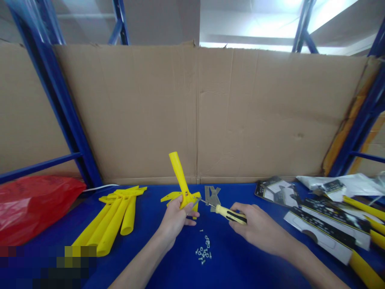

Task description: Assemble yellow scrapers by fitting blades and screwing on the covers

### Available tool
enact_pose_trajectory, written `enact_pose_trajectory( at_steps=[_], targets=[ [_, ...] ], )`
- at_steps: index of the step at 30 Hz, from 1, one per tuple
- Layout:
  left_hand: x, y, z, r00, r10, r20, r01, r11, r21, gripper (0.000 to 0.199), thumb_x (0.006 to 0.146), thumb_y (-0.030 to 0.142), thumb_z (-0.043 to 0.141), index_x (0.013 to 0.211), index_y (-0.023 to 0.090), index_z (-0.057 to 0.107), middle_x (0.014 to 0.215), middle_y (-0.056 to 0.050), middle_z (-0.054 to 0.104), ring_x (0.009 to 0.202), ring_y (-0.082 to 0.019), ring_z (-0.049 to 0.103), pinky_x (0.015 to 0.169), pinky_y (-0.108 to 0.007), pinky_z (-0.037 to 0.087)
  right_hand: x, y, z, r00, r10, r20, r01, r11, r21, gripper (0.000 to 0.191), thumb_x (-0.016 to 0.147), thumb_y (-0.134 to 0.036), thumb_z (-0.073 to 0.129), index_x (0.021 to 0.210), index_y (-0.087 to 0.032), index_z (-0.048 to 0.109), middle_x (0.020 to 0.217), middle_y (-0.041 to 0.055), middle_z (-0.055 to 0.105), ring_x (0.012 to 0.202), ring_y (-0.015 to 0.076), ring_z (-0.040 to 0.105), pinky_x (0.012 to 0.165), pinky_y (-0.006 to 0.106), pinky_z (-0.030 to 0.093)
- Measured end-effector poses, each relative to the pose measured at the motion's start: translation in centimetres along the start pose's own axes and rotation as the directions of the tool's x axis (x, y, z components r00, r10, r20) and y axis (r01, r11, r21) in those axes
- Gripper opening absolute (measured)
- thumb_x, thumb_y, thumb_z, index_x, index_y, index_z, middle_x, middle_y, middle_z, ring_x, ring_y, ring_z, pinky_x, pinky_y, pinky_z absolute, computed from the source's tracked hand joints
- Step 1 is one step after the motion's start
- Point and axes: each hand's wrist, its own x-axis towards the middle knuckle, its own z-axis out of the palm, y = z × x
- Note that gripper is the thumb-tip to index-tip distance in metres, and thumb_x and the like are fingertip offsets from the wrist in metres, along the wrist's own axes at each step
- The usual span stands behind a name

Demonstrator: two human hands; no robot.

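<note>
One yellow tubular handle point(179, 172) was gripped by fingers of the left hand point(176, 213); one screwdriver point(223, 212), by those of the right hand point(257, 222); straight, braced turning seemed best.

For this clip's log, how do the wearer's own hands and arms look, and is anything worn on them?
The left hand and right hand are both ungloved. The left forearm and right forearm are bare as far as the picture shows, with no sleeve, watch or cable visible. Any ring would be too small to confirm.
</note>
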Motion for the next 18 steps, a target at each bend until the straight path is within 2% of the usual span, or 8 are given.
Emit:
enact_pose_trajectory(
  at_steps=[3,6,10,14,18],
  targets=[
    [0.0,0.2,-0.2,0.996,0.022,-0.091,-0.025,0.999,-0.037,0.017,0.081,0.008,0.055,0.096,0.013,0.050,0.095,-0.009,0.063,0.058,-0.011,0.064,0.043,-0.021,0.052,0.3,0.5,-0.2,0.999,0.026,-0.028,-0.027,0.998,-0.054,0.013,0.081,-0.021,0.051,0.086,-0.019,0.063,0.071,0.0035,0.067,0.062,0.0168,0.059,0.055,0.025,0.034],
    [0.2,0.5,-0.6,0.983,0.054,-0.175,-0.064,0.996,-0.056,0.025,0.079,0.008,0.059,0.095,0.017,0.043,0.092,-0.007,0.063,0.055,-0.012,0.065,0.041,-0.021,0.051,0.5,0.8,-0.1,0.999,0.019,-0.036,-0.022,0.996,-0.088,0.015,0.081,-0.022,0.052,0.090,-0.020,0.063,0.075,0.0045,0.068,0.066,0.0186,0.061,0.057,0.026,0.034],
    [0.2,0.7,-0.9,0.974,0.113,-0.197,-0.123,0.992,-0.036,0.030,0.073,0.013,0.067,0.086,0.019,0.040,0.078,-0.003,0.063,0.054,-0.015,0.066,0.039,-0.023,0.050,0.4,0.9,0.7,0.999,-0.016,-0.050,0.008,0.987,-0.162,0.015,0.081,-0.022,0.051,0.091,-0.021,0.063,0.074,0.0046,0.067,0.067,0.0211,0.062,0.055,0.027,0.032],
    [-0.1,1.2,-0.9,0.967,0.162,-0.196,-0.162,0.987,0.015,0.030,0.062,0.023,0.075,0.078,0.016,0.049,0.073,-0.005,0.067,0.054,-0.017,0.066,0.038,-0.022,0.046,0.3,0.7,1.5,0.998,-0.031,-0.052,0.019,0.978,-0.210,0.012,0.080,-0.019,0.052,0.087,-0.022,0.061,0.077,0.0049,0.068,0.069,0.0222,0.064,0.055,0.027,0.032],
    [-0.3,1.5,-0.9,0.958,0.200,-0.204,-0.192,0.979,0.062,0.024,0.060,0.026,0.074,0.076,0.012,0.062,0.059,-0.002,0.065,0.046,-0.012,0.058,0.035,-0.018,0.037,0.4,0.6,1.9,0.999,-0.026,-0.032,0.018,0.972,-0.235,0.011,0.082,-0.017,0.051,0.087,-0.020,0.060,0.090,0.0075,0.068,0.081,0.0245,0.065,0.063,0.031,0.039]
  ],
)
